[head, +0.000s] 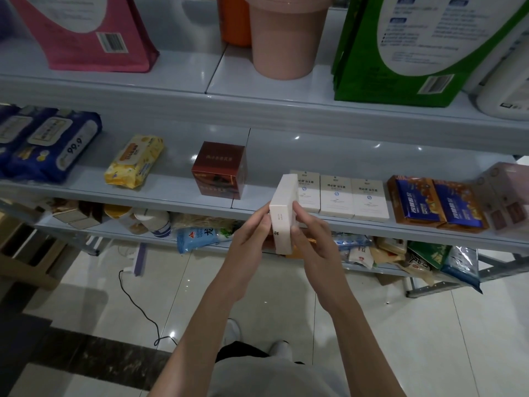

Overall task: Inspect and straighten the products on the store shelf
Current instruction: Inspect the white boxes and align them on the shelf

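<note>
Both hands clasp one cream box, lifted clear of the shelf.

Left hand (252, 233) and right hand (312, 239) pinch the cream box (282, 213) on opposite sides, long axis upright; its matching row of boxes (340, 196) stands just beyond, to the right.

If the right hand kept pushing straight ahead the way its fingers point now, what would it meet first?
The right hand already grips the white box, shared with the left hand. Pushed onward, box and fingers would probably reach the row of white boxes on the middle shelf first; depth is uncertain.
</note>
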Motion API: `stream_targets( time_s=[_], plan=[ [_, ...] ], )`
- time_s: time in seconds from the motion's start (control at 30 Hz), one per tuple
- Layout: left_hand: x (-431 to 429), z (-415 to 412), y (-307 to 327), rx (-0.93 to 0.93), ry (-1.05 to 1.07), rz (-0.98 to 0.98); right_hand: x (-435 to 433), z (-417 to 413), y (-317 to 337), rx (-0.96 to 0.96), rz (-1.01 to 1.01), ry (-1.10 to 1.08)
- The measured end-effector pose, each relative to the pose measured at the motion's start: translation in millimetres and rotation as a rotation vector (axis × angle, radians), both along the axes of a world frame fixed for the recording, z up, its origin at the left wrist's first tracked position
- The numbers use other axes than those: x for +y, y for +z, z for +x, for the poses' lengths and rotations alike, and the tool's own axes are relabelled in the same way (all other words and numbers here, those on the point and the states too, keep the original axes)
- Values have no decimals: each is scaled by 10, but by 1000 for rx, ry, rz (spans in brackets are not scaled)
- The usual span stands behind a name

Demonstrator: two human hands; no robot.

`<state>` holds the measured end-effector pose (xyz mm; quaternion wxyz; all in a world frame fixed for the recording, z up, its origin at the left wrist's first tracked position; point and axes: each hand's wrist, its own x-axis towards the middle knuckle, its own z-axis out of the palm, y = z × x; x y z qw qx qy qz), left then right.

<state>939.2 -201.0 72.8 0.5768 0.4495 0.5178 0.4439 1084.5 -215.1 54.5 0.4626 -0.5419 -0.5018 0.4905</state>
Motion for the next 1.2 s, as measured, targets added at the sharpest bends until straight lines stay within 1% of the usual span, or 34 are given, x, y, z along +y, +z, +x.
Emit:
stream_targets(
  time_s=[0.1, 0.17, 0.27, 0.4, 0.53, 0.63, 0.73, 0.8, 1.07, 1.2],
  plan=[
    [6, -13, -25, 61, -45, 32, -14, -3, 57, 116, -17, -26],
    [20, -41, -60, 134, -61, 61, -22, 4, 97, 202, -41, -89],
    [19, -50, -77, 216, -57, 99, -12, 9, 99, 198, -70, -157],
    [5, -1, -94, 167, 25, 11, 4, 14, 68, 229, -69, -167],
    [19, -11, -120, 180, 93, -76, -15, 59, 81, 255, -52, -137],
    [15, -37, -128, 169, 151, -65, -3, 63, 23, 187, -31, -160],
    [15, -61, -117, 161, 236, -45, 24, 74, -43, -23, 30, -190],
    [21, -65, -103, 148, 271, -14, 38, 85, -80, -119, 56, -214],
    [-2, -40, -53, 163, 270, 73, 48, 85, -207, -220, 112, -254],
    [-32, -43, -38, 220, 239, 120, 44, 98, -207, -173, 86, -294]
  ],
)
